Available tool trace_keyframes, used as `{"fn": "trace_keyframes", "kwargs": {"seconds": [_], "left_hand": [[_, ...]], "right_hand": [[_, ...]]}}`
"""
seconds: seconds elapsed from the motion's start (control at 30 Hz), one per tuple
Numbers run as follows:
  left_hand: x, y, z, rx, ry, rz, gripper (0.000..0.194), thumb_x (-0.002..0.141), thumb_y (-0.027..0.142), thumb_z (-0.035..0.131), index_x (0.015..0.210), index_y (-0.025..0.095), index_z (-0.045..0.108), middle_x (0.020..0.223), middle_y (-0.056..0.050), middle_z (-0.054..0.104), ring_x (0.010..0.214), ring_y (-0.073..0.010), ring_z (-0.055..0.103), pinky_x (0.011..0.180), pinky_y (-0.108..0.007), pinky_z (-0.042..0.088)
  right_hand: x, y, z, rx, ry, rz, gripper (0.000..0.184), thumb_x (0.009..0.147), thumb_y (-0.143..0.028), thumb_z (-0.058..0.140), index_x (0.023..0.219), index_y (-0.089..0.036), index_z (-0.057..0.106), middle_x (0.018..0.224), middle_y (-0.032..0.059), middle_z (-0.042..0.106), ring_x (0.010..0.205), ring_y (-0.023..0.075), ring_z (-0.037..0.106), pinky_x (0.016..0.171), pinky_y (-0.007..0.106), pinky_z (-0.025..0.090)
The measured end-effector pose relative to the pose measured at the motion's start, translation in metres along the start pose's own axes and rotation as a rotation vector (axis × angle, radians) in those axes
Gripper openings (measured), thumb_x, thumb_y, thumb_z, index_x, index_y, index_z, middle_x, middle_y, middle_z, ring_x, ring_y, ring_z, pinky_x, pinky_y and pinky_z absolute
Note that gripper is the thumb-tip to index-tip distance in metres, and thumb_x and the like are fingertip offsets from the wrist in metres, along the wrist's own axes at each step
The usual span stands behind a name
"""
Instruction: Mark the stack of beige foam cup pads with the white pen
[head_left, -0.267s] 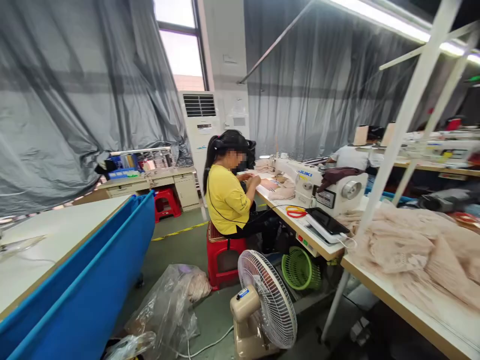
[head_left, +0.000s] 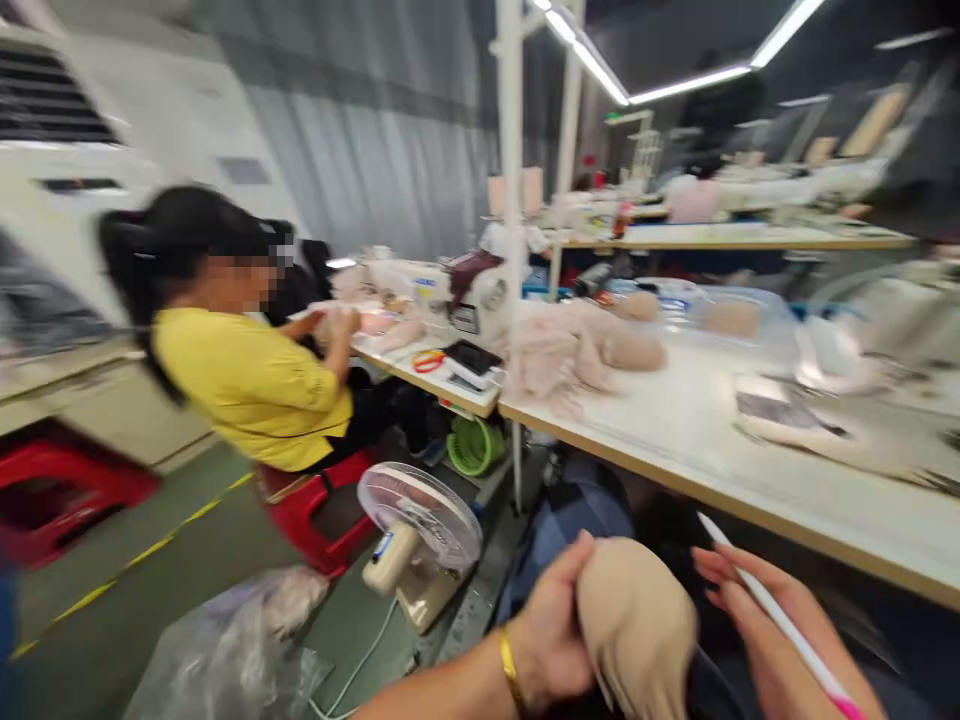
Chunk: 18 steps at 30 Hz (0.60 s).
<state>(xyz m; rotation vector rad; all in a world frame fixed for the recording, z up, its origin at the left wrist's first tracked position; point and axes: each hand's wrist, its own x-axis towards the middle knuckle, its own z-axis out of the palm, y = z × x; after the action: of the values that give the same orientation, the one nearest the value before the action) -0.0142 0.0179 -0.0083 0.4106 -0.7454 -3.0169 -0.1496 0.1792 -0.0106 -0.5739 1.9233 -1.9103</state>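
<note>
My left hand (head_left: 551, 635), with a gold bangle at the wrist, is closed on a beige padded cup (head_left: 637, 630) low in the view, over my lap. My right hand (head_left: 780, 640) is just right of the cup. It holds a white pen with a pink end (head_left: 772, 612) that slants up toward the table edge. The whole view is smeared by motion.
A long white table (head_left: 697, 425) bears pale lace fabric (head_left: 559, 355) and more beige cups. A person in a yellow shirt (head_left: 251, 385) sits on a red stool at a sewing machine (head_left: 457, 290). A floor fan (head_left: 416, 535) and a plastic bag (head_left: 225, 650) stand on the floor.
The view has swung to the right and down. Both my hands, the beige cup and the pen have come into view at the bottom; the blue bin at the left is gone.
</note>
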Motion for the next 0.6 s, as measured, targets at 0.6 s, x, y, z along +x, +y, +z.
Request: {"fn": "trace_keyframes", "kwargs": {"seconds": [0.6], "left_hand": [[0.012, -0.011, 0.022, -0.009, 0.185, -0.009, 0.06, 0.091, 0.048, 0.08, 0.141, 0.02, 0.063, 0.124, -0.013, 0.078, 0.108, -0.0283, 0.074, 0.107, -0.044, 0.053]], "right_hand": [[-0.032, -0.033, -0.018, -0.251, -0.247, -0.223, 0.008, 0.108, -0.042, 0.061, 0.112, -0.034, 0.06, 0.091, -0.0065, 0.064, 0.078, 0.0127, 0.064, 0.071, 0.018, 0.054]]}}
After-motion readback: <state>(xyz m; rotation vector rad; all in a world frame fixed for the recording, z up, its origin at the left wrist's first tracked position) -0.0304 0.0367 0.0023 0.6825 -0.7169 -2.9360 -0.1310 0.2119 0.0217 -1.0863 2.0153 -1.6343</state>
